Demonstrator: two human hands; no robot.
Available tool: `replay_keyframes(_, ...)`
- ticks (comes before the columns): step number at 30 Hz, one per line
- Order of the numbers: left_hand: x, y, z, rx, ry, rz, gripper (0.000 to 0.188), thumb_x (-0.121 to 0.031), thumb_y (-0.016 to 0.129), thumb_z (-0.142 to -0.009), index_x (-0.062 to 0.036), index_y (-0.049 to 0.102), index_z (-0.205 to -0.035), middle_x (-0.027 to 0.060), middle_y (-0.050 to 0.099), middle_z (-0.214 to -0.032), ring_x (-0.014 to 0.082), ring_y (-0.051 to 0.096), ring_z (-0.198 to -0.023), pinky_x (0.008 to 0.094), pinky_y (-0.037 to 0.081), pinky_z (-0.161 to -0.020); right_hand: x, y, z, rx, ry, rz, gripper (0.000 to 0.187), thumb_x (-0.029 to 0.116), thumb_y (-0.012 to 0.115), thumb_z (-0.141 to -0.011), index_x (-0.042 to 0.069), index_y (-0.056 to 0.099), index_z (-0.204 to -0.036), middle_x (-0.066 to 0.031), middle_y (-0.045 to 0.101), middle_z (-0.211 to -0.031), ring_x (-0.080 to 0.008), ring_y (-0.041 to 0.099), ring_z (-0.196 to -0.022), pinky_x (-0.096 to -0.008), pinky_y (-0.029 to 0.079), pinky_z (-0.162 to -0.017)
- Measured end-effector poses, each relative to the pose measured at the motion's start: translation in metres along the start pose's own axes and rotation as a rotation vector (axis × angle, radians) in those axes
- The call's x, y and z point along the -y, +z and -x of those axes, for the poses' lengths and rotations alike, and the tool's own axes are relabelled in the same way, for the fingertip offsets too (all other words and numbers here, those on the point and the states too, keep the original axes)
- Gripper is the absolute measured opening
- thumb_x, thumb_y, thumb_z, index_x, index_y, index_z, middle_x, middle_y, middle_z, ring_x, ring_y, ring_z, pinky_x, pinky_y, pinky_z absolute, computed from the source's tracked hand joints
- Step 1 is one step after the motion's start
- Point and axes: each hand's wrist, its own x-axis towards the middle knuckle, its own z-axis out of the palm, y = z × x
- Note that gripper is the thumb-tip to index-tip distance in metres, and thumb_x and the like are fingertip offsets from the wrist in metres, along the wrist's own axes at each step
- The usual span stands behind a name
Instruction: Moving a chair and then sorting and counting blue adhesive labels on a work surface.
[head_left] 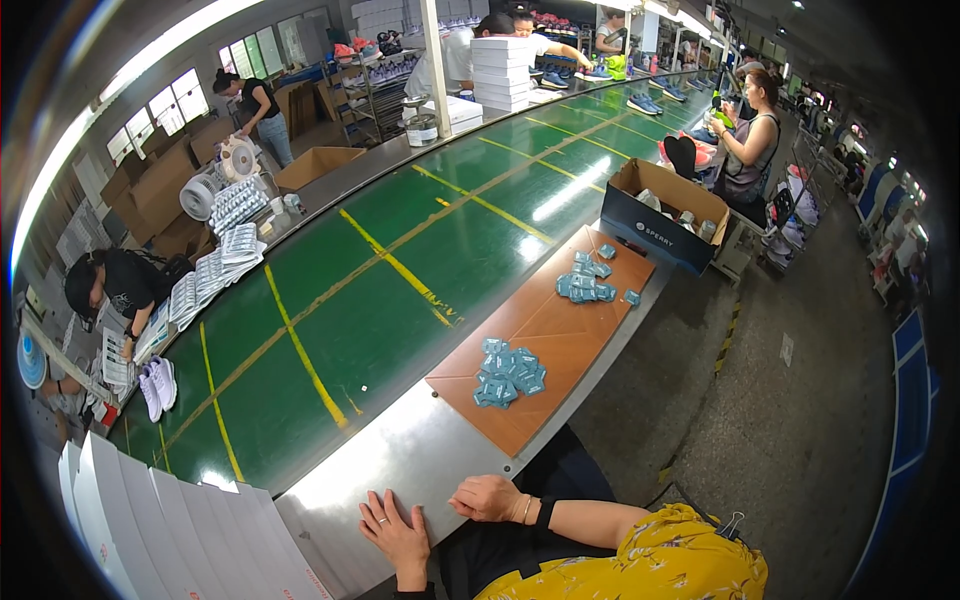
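Note:
My left hand lies on the bare metal table edge, its fingers stretched apart and a ring on one of them. Nothing is in it. Beside it on the right, my right hand rests at the table's near edge with the fingers curled in, and nothing shows in them. A bracelet and a dark band circle that wrist. Beyond my right hand lies a brown wooden board. Two loose heaps of small blue-green packets sit on it: a nearer heap and a farther heap.
A green conveyor belt with yellow lines runs alongside the table. White shoes stand on its left end. White boxes are stacked at lower left. A dark open carton stands past the board. Several people work around the belt.

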Motion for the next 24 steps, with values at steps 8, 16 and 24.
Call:
replay_keyframes(8, -0.0014, 0.0007, -0.0003, 0.017, -0.012, 0.0, 0.062, -0.037, 0.067, -0.091, -0.0067, 0.05, -0.143, 0.0213, 0.036, -0.157, 0.0454, 0.027, -0.146, 0.0598, 0.02, -0.116, -0.0031, 0.0042, 0.0036, -0.003, 0.007, -0.003, 0.019, 0.017, 0.07, -0.09, 0.01, 0.061, -0.074, -0.0064, 0.059, -0.067, -0.0243, 0.062, -0.063, -0.0344, 0.051, -0.057)
replay_keyframes(16, -0.0008, 0.0016, -0.0002, 0.01, -0.012, -0.004, 0.063, -0.035, 0.068, -0.09, -0.007, 0.049, -0.143, 0.021, 0.036, -0.157, 0.0451, 0.027, -0.146, 0.0594, 0.02, -0.117, -0.0031, 0.0039, 0.0037, 0.019, 0.011, 0.0, 0.019, 0.017, 0.07, -0.09, 0.009, 0.062, -0.075, -0.007, 0.061, -0.068, -0.0246, 0.063, -0.064, -0.0342, 0.052, -0.058)
replay_keyframes(24, -0.0006, 0.0028, -0.0004, 0.018, -0.016, 0.002, 0.063, -0.036, 0.067, -0.091, -0.0074, 0.049, -0.144, 0.0213, 0.036, -0.157, 0.0452, 0.027, -0.146, 0.0594, 0.019, -0.117, -0.0034, 0.0035, 0.0029, 0.011, 0.008, -0.004, 0.019, 0.017, 0.07, -0.09, 0.009, 0.061, -0.075, -0.0066, 0.06, -0.067, -0.0244, 0.063, -0.063, -0.034, 0.052, -0.058)
